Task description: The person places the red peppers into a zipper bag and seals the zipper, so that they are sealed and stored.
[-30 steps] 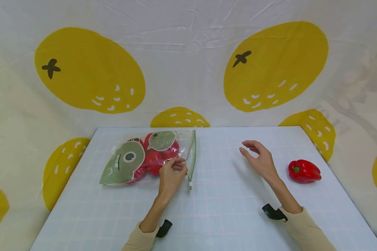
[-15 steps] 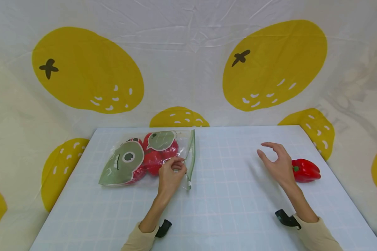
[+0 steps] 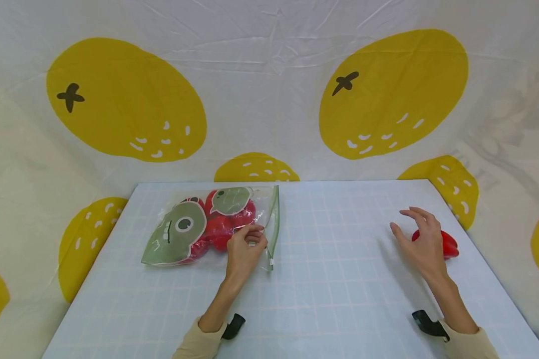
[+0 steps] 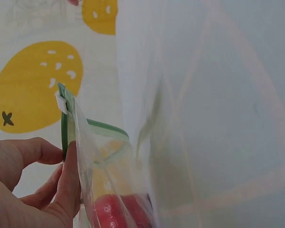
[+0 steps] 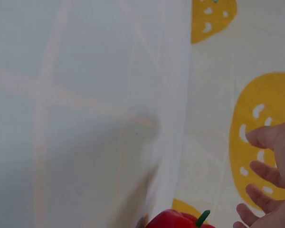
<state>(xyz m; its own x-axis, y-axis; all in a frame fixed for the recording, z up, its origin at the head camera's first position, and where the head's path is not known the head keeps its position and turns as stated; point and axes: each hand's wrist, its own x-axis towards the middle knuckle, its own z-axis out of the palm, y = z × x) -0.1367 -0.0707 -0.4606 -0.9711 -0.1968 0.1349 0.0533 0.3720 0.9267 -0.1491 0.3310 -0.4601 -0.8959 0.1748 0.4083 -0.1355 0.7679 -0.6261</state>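
Note:
A clear zip bag (image 3: 175,239) printed with a green cartoon creature lies on the left of the table, with several red peppers (image 3: 220,232) showing through it. My left hand (image 3: 246,252) pinches the bag's edge near its green-trimmed mouth; the left wrist view shows thumb and finger on the green trim (image 4: 64,133), which stands parted there. On the right, my right hand (image 3: 424,244) hovers over a loose red bell pepper (image 3: 450,245), fingers spread and slightly bent, holding nothing. The hand hides part of that pepper, whose green stem (image 5: 203,218) shows in the right wrist view.
The table (image 3: 323,289) has a pale blue checked cover. Behind it hangs a white cloth (image 3: 260,109) with large yellow fruit prints, close along the back and side edges. A dark wrist camera (image 3: 430,325) is worn on each arm.
My right hand has moved right from the table's middle right until it overlaps the loose bell pepper. The left hand and the bag have stayed in place.

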